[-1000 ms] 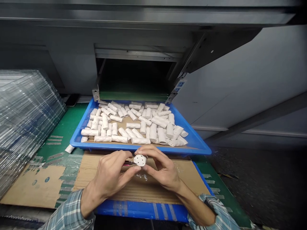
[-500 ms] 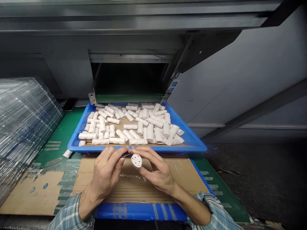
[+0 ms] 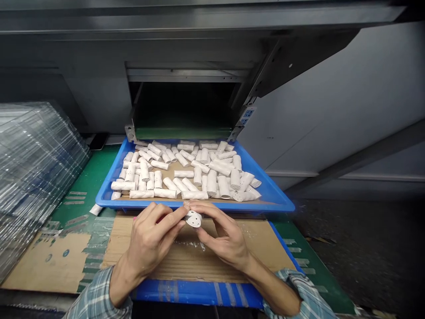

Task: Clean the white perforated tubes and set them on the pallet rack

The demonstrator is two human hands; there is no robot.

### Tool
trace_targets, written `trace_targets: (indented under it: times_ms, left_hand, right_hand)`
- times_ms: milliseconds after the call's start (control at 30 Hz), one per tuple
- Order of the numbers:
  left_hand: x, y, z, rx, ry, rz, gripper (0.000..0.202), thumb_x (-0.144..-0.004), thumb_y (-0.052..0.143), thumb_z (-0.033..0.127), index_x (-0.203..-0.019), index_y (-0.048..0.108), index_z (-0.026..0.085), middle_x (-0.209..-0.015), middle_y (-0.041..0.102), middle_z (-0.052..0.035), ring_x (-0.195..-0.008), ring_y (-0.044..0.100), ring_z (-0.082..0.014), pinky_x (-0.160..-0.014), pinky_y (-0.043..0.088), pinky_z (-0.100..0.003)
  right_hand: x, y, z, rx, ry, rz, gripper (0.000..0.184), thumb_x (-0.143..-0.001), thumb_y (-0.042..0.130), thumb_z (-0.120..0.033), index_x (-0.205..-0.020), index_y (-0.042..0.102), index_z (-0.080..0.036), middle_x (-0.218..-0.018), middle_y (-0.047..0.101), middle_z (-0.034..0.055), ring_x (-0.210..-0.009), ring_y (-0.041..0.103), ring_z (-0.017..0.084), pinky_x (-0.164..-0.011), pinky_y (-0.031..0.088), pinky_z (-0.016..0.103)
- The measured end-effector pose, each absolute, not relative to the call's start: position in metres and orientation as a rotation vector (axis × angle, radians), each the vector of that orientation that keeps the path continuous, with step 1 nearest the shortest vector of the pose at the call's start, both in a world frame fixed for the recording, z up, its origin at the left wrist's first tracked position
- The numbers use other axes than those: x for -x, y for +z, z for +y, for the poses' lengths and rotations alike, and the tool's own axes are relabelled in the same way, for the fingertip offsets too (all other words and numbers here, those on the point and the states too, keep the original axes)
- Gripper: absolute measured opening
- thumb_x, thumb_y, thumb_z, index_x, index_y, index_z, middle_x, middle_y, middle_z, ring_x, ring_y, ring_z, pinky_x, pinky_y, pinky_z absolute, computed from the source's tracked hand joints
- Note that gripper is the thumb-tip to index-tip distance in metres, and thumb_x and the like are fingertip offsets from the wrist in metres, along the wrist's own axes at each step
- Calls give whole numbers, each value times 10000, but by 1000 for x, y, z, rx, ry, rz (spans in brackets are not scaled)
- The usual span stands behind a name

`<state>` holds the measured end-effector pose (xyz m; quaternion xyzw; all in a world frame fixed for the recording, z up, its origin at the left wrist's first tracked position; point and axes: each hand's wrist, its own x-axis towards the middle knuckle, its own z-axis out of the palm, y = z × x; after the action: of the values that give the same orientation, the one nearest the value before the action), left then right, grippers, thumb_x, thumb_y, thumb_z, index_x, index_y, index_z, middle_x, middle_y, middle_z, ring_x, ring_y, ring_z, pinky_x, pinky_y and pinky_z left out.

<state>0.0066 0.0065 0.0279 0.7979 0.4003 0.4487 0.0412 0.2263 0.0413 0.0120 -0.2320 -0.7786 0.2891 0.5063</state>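
A: Where's the tube (image 3: 193,219); who has it?
B: Lower centre of frame, holed end toward the camera; right hand (image 3: 226,235) grasps it, thumb below, fingers above; left hand (image 3: 152,232) bunched at its left edge; whether that one pinches anything, cannot tell.
A: Step?
B: Working at the holed end, I judge; next move seems to want a steady right grip; tray (image 3: 126,204) of tubes (image 3: 194,195) at mid-frame.
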Motion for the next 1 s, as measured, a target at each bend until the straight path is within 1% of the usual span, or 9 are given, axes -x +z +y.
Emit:
trace_targets:
  times_ms: [267,467,667,1000]
  left_hand:
    - [-5,27,8,-2410,1347,1234,325,-1062,615,137,-1369,683,219,-889,651,-34,-800,569,-171,-722,492,-290]
    - [-4,27,8,-2408,1351,1212,306,-1056,629,140,-1350,695,200,-905,677,-36,-814,593,-168,-740,513,-288]
    - [-4,30,9,-2407,1339,1223,270,-1066,622,165,-1316,722,189,-892,694,-36,-807,616,-167,-737,527,-280]
    - [-1,31,9,-2395,1321,1215,255,-1057,635,161,-1289,739,180,-882,701,-37,-803,631,-163,-735,540,-275]
  right_hand:
    - [-227,14,43,579,574,-1925,506,-933,658,-12,-1387,665,-234,-1328,753,84,-1303,687,218,-1177,550,371]
    - [-227,18,43,584,509,-1946,500,-930,646,-2,-1379,673,-220,-1298,764,94,-1252,712,220,-1120,593,369]
    - [-226,20,43,582,459,-1962,512,-929,640,-1,-1388,671,-227,-1286,772,98,-1217,731,233,-1084,618,405]
    - [-226,20,44,572,459,-1968,518,-923,642,7,-1381,682,-231,-1274,783,95,-1175,752,234,-1057,629,404]
